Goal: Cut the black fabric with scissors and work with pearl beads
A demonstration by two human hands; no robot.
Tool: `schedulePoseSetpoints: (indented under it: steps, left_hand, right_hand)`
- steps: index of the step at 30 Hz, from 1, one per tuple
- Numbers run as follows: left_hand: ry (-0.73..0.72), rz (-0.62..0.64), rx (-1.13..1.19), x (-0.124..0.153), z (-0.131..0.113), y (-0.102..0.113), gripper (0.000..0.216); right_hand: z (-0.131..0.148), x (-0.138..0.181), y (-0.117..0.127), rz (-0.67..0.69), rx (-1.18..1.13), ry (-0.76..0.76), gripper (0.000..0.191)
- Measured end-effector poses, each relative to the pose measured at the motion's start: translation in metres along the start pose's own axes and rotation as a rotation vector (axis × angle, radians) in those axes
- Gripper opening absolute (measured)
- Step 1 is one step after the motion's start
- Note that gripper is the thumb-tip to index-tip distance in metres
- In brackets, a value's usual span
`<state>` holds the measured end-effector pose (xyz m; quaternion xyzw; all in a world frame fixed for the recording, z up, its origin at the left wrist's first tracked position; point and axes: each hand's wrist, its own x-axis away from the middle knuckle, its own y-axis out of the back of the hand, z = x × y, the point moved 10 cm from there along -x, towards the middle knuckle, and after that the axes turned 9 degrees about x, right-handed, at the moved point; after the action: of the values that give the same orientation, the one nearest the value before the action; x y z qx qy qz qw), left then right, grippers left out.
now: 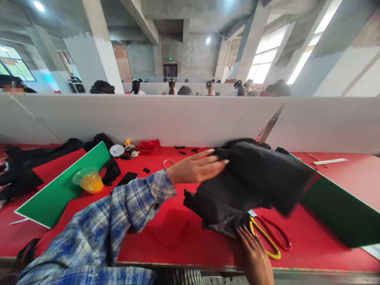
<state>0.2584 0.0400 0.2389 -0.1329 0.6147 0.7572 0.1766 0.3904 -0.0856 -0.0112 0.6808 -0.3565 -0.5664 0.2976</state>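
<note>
A piece of black fabric (pixel 243 174) is partly raised over the red tabletop, its right end blurred by motion. My left hand (pixel 198 166) reaches across at the fabric's upper left edge, fingers stretched out and open. At the lower edge of the fabric, my right hand (pixel 252 251) rests with fingers extended and flat, the tips touching the cloth. Just beside that hand lies a pair of scissors with one yellow handle (pixel 274 253) and one red; the fabric hides most of the blades.
Green boards stand at left (pixel 71 182) and right (pixel 341 206). A plastic cup of orange drink (pixel 91 181) is by the left board. Black scraps, a white round disc (pixel 116 150) and a ring (pixel 168 163) lie farther back, before a white partition (pixel 166 118). People sit beyond it.
</note>
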Motion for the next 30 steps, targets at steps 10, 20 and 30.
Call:
schedulePoseSetpoints:
  steps: [10, 20, 30]
  left_hand:
    - [0.878, 0.237, 0.203, 0.223, 0.036, -0.167, 0.078]
    - [0.9, 0.174, -0.002, 0.223, 0.072, -0.17, 0.053]
    - [1.101, 0.116, -0.122, 0.28, 0.153, -0.115, 0.021]
  right_hand:
    - [-0.022, -0.006, -0.001, 0.163, 0.031, -0.13, 0.042]
    - [0.216, -0.103, 0.004, 0.557, -0.672, 0.394, 0.073]
    - [0.21, -0.096, 0.004, 0.561, -0.702, 0.371, 0.071]
